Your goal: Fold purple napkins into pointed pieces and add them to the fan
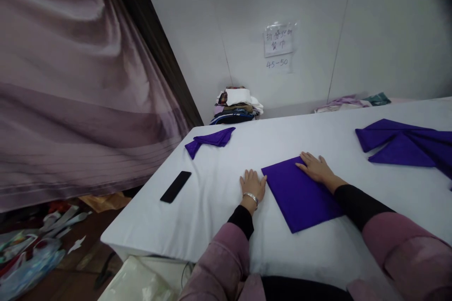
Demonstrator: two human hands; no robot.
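Observation:
A purple cloth napkin point(300, 197), folded into a flat square, lies in front of me on the white-covered table point(212, 225). My left hand point(253, 185) rests flat on the tablecloth beside the napkin's left corner, fingers spread, a bracelet at its wrist. Over the napkin's far right part, my right hand point(316, 168) lies with its fingers stretched out, pressing on the cloth. Part of the napkin's right side is hidden under my right hand and sleeve.
Purple cloths lie at the table's far left point(213, 138) and right point(402, 143). A black phone-like slab point(175, 186) sits near the left edge. Behind stand a pile of folded fabrics point(238, 106) and a wall with a paper sign point(278, 40). A pink curtain point(88, 80) hangs left.

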